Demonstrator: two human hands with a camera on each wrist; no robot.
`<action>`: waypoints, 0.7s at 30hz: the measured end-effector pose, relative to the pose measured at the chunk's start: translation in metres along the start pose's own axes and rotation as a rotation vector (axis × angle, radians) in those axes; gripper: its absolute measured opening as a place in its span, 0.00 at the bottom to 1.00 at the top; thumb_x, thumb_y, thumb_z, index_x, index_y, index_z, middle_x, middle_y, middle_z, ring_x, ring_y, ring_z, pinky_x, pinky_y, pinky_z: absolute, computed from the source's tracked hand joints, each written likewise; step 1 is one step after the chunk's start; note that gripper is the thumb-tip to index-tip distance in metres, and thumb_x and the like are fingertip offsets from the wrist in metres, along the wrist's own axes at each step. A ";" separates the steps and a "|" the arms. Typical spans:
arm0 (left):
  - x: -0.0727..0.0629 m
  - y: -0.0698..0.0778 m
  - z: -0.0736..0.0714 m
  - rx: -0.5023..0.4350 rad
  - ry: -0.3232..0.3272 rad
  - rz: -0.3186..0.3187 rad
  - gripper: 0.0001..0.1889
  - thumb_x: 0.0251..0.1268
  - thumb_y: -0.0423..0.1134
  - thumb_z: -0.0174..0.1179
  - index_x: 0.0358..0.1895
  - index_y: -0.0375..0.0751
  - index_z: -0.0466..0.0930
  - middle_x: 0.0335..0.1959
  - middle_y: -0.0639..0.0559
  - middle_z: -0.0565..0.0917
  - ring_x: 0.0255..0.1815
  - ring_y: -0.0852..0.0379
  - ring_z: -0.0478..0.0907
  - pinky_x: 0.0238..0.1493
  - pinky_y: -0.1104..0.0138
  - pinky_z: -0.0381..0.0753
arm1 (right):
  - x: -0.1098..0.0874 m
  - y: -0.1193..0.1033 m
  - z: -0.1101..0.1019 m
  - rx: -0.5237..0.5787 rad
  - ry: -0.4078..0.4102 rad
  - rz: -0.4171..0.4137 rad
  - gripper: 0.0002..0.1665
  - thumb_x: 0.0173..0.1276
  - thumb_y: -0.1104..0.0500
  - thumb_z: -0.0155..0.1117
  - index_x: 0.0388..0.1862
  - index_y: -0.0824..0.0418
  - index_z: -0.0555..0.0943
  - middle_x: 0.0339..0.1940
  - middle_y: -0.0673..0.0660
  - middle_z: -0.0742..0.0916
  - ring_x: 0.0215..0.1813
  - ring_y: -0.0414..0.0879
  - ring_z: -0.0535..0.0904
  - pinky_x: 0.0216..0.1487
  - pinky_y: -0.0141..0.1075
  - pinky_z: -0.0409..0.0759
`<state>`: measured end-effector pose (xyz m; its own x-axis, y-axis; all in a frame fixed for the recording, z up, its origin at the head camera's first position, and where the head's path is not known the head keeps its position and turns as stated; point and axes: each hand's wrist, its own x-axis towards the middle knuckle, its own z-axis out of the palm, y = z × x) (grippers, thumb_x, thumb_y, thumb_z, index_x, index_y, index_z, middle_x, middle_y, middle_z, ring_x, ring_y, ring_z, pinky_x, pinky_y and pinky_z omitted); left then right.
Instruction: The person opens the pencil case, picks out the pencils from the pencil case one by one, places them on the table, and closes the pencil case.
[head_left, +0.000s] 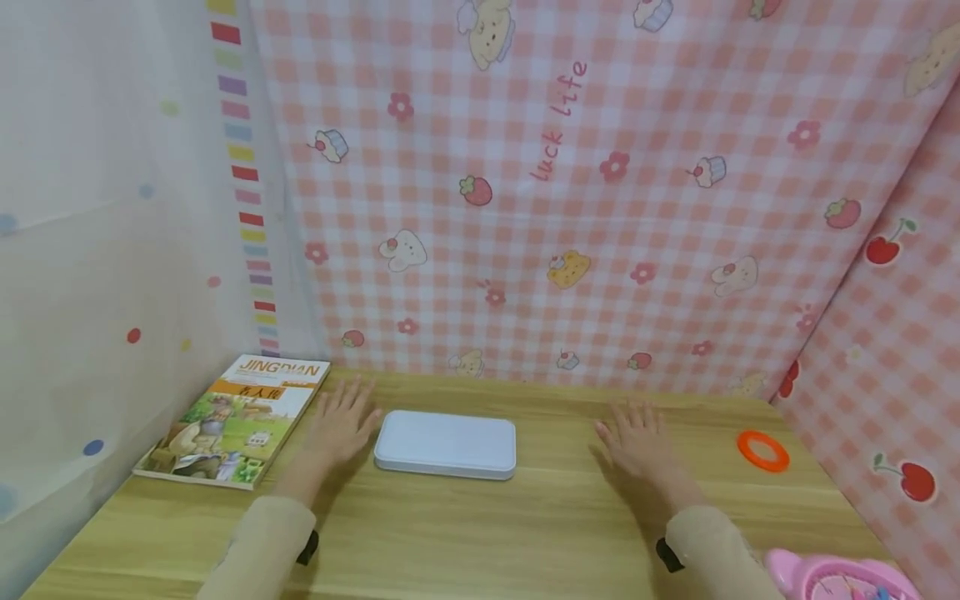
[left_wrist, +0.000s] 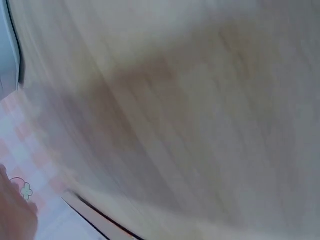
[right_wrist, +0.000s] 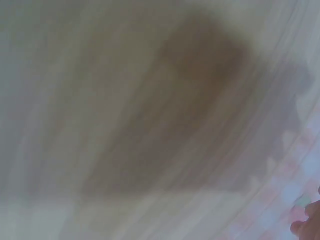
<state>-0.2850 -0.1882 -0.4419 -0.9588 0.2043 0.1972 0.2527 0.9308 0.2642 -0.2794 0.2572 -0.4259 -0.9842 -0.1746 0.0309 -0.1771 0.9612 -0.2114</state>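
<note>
My left hand is spread out palm down, between the picture book and a flat white rectangular case. Its fingers are straight and it holds nothing. To the right of the case, my right hand is likewise palm down with straight fingers and nothing in it. Both hands cast shadows on the wooden table; whether they touch it I cannot tell. In the left wrist view an edge of the case shows at upper left. Only fingertips of the right hand enter the right wrist view.
An orange ring lies on the table's right side. At the lower right corner is a pink plastic object, partly cut off by the frame. A pink checked cloth hangs behind the table, and patterned sheets flank both sides.
</note>
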 end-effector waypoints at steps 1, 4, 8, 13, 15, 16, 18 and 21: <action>0.001 0.001 0.000 0.002 -0.004 0.029 0.29 0.72 0.50 0.37 0.71 0.40 0.49 0.72 0.37 0.48 0.72 0.34 0.44 0.69 0.41 0.42 | 0.003 -0.006 0.002 -0.005 -0.012 -0.016 0.39 0.73 0.39 0.28 0.72 0.64 0.48 0.72 0.73 0.48 0.71 0.72 0.37 0.69 0.63 0.34; 0.002 0.004 -0.002 -0.002 -0.037 0.126 0.29 0.72 0.51 0.37 0.71 0.41 0.51 0.73 0.39 0.50 0.72 0.37 0.46 0.70 0.42 0.44 | 0.011 -0.029 0.009 -0.009 -0.039 -0.070 0.39 0.73 0.39 0.29 0.72 0.64 0.50 0.72 0.71 0.50 0.72 0.69 0.37 0.71 0.60 0.34; 0.004 0.010 -0.005 -0.085 -0.102 0.220 0.33 0.70 0.56 0.41 0.71 0.41 0.50 0.73 0.39 0.50 0.72 0.37 0.46 0.70 0.43 0.45 | 0.020 -0.067 0.016 -0.018 -0.047 -0.163 0.36 0.73 0.40 0.32 0.72 0.60 0.52 0.72 0.68 0.56 0.74 0.65 0.43 0.73 0.56 0.38; 0.003 0.015 -0.005 -0.283 -0.252 0.246 0.49 0.53 0.58 0.62 0.71 0.35 0.47 0.72 0.34 0.48 0.72 0.36 0.46 0.70 0.44 0.48 | 0.024 -0.117 0.026 -0.053 -0.054 -0.400 0.32 0.74 0.43 0.34 0.70 0.60 0.59 0.70 0.62 0.64 0.72 0.60 0.54 0.72 0.53 0.50; 0.003 0.015 -0.003 -0.339 -0.292 0.231 0.55 0.45 0.55 0.68 0.71 0.33 0.46 0.71 0.32 0.49 0.71 0.35 0.48 0.70 0.45 0.49 | 0.024 -0.134 0.029 -0.073 -0.070 -0.485 0.33 0.73 0.42 0.36 0.68 0.60 0.62 0.69 0.61 0.67 0.71 0.58 0.59 0.71 0.52 0.56; 0.003 0.014 -0.001 -0.361 -0.296 0.230 0.56 0.42 0.52 0.71 0.70 0.30 0.45 0.70 0.30 0.51 0.70 0.34 0.50 0.69 0.45 0.50 | 0.023 -0.142 0.030 -0.085 -0.073 -0.512 0.33 0.72 0.40 0.38 0.67 0.59 0.64 0.68 0.61 0.68 0.70 0.57 0.61 0.70 0.51 0.58; 0.003 0.014 0.001 -0.393 -0.294 0.217 0.57 0.38 0.46 0.74 0.69 0.28 0.46 0.68 0.28 0.54 0.69 0.33 0.53 0.69 0.46 0.52 | 0.021 -0.154 0.032 -0.125 -0.060 -0.541 0.35 0.69 0.37 0.40 0.65 0.58 0.67 0.66 0.60 0.71 0.67 0.56 0.66 0.67 0.49 0.64; 0.004 0.013 0.003 -0.421 -0.268 0.202 0.56 0.35 0.41 0.75 0.68 0.24 0.47 0.65 0.25 0.58 0.66 0.32 0.57 0.67 0.45 0.55 | 0.019 -0.166 0.035 -0.189 0.007 -0.561 0.37 0.65 0.34 0.47 0.61 0.58 0.71 0.62 0.60 0.76 0.62 0.56 0.72 0.62 0.47 0.72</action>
<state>-0.2859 -0.1746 -0.4410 -0.8714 0.4879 0.0502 0.4129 0.6744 0.6122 -0.2684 0.0873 -0.4249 -0.7396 -0.6664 0.0946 -0.6681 0.7439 0.0171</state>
